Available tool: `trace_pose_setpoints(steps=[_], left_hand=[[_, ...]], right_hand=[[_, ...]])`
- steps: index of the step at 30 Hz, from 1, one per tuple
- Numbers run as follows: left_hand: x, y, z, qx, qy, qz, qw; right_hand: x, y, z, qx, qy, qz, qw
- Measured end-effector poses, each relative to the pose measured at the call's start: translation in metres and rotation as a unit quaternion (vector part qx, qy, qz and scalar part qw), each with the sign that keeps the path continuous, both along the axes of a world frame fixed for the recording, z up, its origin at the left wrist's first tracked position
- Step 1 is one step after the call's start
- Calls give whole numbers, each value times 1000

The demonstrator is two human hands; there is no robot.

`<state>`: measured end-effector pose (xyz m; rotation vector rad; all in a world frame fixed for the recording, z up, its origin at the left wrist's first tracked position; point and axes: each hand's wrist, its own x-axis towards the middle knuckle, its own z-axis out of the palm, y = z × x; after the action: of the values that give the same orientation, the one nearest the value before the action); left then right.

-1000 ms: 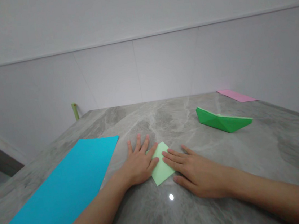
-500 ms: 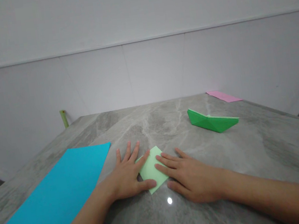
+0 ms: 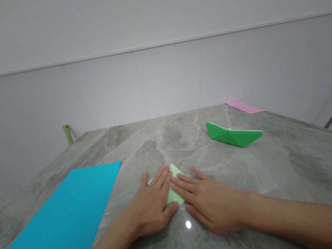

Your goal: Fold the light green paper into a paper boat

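Note:
A small folded sheet of light green paper (image 3: 175, 196) lies flat on the grey marbled table in front of me, partly covered by both hands. My left hand (image 3: 154, 204) rests palm down over its left part, fingers stretched out and thumb near the lower edge. From the right, my right hand (image 3: 207, 200) lies with its fingertips on the paper's right side, fingers extended. Neither hand grasps anything. How the paper is folded underneath is hidden.
A large blue sheet (image 3: 62, 218) lies at the left, partly beneath my left forearm. A green paper boat (image 3: 234, 135) stands back right. Farther off, a pink paper (image 3: 245, 107) lies near the wall. A light green strip-like object (image 3: 67, 135) shows past the table's far left edge.
My left hand has slid right across the light green paper, its fingers closer together and covering more of it. The right hand keeps nearly the same place. The view has shifted slightly.

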<state>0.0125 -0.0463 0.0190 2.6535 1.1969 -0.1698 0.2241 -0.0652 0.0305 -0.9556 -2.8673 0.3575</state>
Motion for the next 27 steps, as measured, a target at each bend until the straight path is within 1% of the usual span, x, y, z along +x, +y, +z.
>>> trace_pose_setpoints(steps=[4, 10, 13, 17, 23, 25, 27], left_hand=[[1, 3, -4, 21, -13, 13, 1000], [0, 5, -3, 22, -24, 9, 999], [0, 5, -3, 28, -23, 14, 999], [1, 5, -2, 36, -21, -2, 999], [-4, 5, 6, 38, -37, -44, 998], [-9, 7, 7, 42, -44, -45, 997], [-13, 8, 6, 30, -54, -43, 997]], right_hand=[[-3, -7, 2, 18, -1, 9, 1000], [-2, -14, 6, 22, 5, 8, 1000], [0, -14, 11, 23, 2, 7, 1000], [3, -7, 19, 24, -6, 8, 1000], [14, 9, 26, -20, -18, 64, 998], [15, 10, 26, -20, -18, 90, 996], [14, 9, 24, -14, -11, 121, 993]])
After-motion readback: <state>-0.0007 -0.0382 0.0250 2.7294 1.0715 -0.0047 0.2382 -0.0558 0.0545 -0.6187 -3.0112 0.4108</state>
